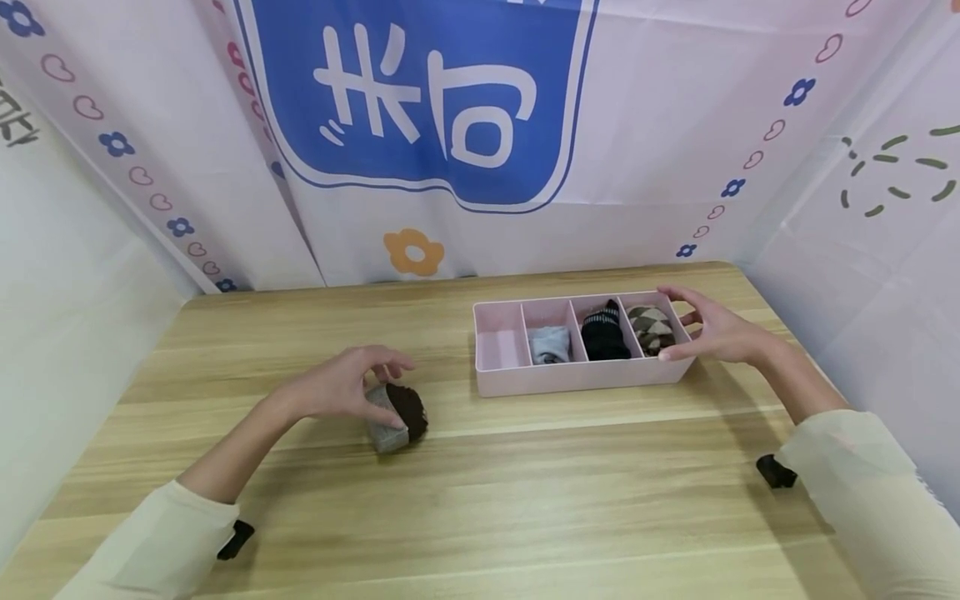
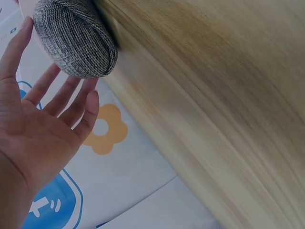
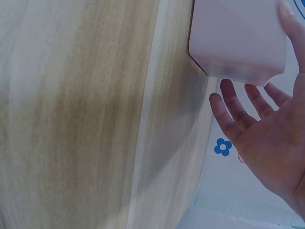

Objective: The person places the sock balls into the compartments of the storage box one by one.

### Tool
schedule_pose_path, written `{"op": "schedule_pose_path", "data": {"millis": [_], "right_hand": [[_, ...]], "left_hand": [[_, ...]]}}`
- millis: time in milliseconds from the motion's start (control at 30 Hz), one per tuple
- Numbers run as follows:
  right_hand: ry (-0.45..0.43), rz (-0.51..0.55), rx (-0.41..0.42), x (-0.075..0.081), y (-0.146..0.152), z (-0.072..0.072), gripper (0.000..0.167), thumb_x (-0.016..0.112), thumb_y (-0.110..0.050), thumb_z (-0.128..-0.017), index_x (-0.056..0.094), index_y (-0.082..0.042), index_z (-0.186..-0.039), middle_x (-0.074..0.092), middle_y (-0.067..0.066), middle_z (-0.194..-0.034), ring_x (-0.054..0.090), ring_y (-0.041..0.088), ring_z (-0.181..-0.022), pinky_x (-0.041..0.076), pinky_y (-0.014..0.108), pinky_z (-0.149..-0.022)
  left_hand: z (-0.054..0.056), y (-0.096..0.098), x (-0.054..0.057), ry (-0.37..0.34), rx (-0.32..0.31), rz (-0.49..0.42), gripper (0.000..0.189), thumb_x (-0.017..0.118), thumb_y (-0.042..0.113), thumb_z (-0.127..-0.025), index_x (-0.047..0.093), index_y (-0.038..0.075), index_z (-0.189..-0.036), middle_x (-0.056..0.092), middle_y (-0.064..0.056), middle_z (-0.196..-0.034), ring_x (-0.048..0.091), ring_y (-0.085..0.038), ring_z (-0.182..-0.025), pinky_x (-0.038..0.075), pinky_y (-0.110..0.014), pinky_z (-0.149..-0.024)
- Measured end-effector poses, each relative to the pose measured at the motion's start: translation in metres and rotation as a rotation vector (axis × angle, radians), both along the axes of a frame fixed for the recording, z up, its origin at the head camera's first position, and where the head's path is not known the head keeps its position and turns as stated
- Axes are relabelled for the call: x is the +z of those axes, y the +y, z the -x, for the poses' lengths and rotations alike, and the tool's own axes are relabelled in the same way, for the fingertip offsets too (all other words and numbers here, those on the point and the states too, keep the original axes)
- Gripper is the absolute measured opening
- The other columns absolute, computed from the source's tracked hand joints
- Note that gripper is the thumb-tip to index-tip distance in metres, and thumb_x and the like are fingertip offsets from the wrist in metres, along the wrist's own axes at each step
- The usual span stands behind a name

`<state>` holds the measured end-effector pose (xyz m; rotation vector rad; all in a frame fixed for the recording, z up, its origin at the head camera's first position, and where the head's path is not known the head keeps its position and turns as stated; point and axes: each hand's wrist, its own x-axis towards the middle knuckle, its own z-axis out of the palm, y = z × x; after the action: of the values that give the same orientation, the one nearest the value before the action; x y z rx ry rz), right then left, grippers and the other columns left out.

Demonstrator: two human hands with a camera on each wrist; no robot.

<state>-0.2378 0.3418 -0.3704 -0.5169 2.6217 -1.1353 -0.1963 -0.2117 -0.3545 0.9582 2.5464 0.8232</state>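
Observation:
A rolled pair of socks (image 1: pixel 408 410), knitted grey on one side and dark brown on the other, is over the left-middle of the table. My left hand (image 1: pixel 341 385) holds it, thumb on the near side and fingers on the far side. In the left wrist view the grey knit of the rolled socks (image 2: pixel 76 40) hides some fingertips. A long pink divided box (image 1: pixel 577 379) stands to the right. My right hand (image 1: pixel 720 329) grips its right end, thumb at the near corner and fingers at the far one. The right wrist view shows the box's plain end wall (image 3: pixel 238 38).
Three box compartments hold rolled socks: light grey (image 1: pixel 550 344), black (image 1: pixel 604 333) and brown-beige patterned (image 1: pixel 651 327). The leftmost compartment (image 1: pixel 501 337) shows its bare floor. Behind the wooden table (image 1: pixel 465 500) hangs a printed cloth (image 1: pixel 630 150); another pale wall (image 1: pixel 885 275) stands at right.

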Motion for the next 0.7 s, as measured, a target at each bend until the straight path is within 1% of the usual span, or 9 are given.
{"op": "schedule_pose_path", "data": {"millis": [67,167,233,333,400,533,600,700], "right_hand": [[0.001,-0.002,0.0,0.0006,0.0001,-0.0003,0.106,0.084,-0.014,-0.084,0.016,-0.003,-0.164,0.02,0.027,-0.166,0.043,0.052,-0.132,0.047,0.061,-0.102],[0.002,-0.003,-0.001,0.0011,0.0003,-0.0012,0.105,0.084,-0.014,-0.084,0.016,-0.002,-0.164,0.02,0.027,-0.166,0.044,0.052,-0.132,0.047,0.06,-0.102],[0.003,-0.003,-0.002,0.0011,0.0004,-0.0015,0.105,0.084,-0.014,-0.084,0.017,-0.002,-0.164,0.021,0.027,-0.165,0.044,0.051,-0.131,0.047,0.06,-0.102],[0.002,0.001,-0.003,0.0011,0.0002,-0.0018,0.105,0.084,-0.014,-0.084,0.017,-0.002,-0.164,0.022,0.026,-0.165,0.044,0.051,-0.131,0.047,0.061,-0.102],[0.001,0.004,-0.002,0.0009,0.0002,-0.0014,0.105,0.084,-0.013,-0.084,0.016,-0.002,-0.164,0.021,0.027,-0.165,0.044,0.051,-0.131,0.046,0.062,-0.102],[0.0,0.0,-0.001,0.0011,-0.0005,-0.0008,0.106,0.084,-0.013,-0.084,0.016,-0.002,-0.164,0.02,0.027,-0.166,0.043,0.052,-0.132,0.046,0.062,-0.103],[0.0,0.002,0.001,0.0013,-0.0007,-0.0007,0.105,0.084,-0.013,-0.084,0.016,-0.002,-0.164,0.02,0.027,-0.166,0.043,0.053,-0.132,0.046,0.062,-0.103],[-0.001,0.008,0.005,0.0013,-0.0007,-0.0006,0.105,0.084,-0.013,-0.084,0.016,-0.001,-0.164,0.019,0.027,-0.166,0.043,0.053,-0.132,0.046,0.062,-0.102]], "left_hand": [[-0.0017,-0.0004,0.0012,0.007,0.009,0.021,0.081,0.093,0.037,-0.077,0.059,-0.005,-0.138,0.068,-0.015,-0.119,0.063,-0.026,-0.103,0.055,-0.049,-0.088],[-0.004,0.0003,0.0036,-0.001,0.021,0.048,0.086,0.094,0.041,-0.074,0.059,-0.005,-0.138,0.067,-0.011,-0.114,0.061,-0.022,-0.092,0.055,-0.04,-0.08],[-0.0049,0.001,0.0042,-0.009,0.023,0.072,0.09,0.094,0.044,-0.073,0.058,-0.005,-0.139,0.065,-0.011,-0.112,0.058,-0.019,-0.085,0.053,-0.033,-0.073],[-0.0064,0.0018,0.0038,-0.014,0.01,0.099,0.094,0.094,0.046,-0.072,0.056,-0.006,-0.141,0.063,-0.012,-0.114,0.054,-0.017,-0.083,0.049,-0.029,-0.069],[-0.007,0.0018,0.0025,-0.014,-0.003,0.11,0.094,0.093,0.046,-0.073,0.056,-0.005,-0.142,0.062,-0.013,-0.116,0.054,-0.017,-0.086,0.049,-0.028,-0.071],[-0.0075,0.0009,0.0004,-0.011,-0.04,0.092,0.088,0.093,0.043,-0.075,0.057,-0.003,-0.141,0.061,-0.011,-0.118,0.054,-0.019,-0.096,0.051,-0.033,-0.079],[-0.0077,0.0004,-0.0001,-0.007,-0.06,0.076,0.086,0.092,0.041,-0.076,0.056,-0.002,-0.142,0.062,-0.012,-0.124,0.056,-0.023,-0.104,0.053,-0.039,-0.086],[-0.0082,0.0001,-0.0011,-0.006,-0.085,0.064,0.089,0.093,0.039,-0.076,0.054,-0.002,-0.145,0.059,-0.017,-0.136,0.057,-0.03,-0.116,0.053,-0.049,-0.095]]}}
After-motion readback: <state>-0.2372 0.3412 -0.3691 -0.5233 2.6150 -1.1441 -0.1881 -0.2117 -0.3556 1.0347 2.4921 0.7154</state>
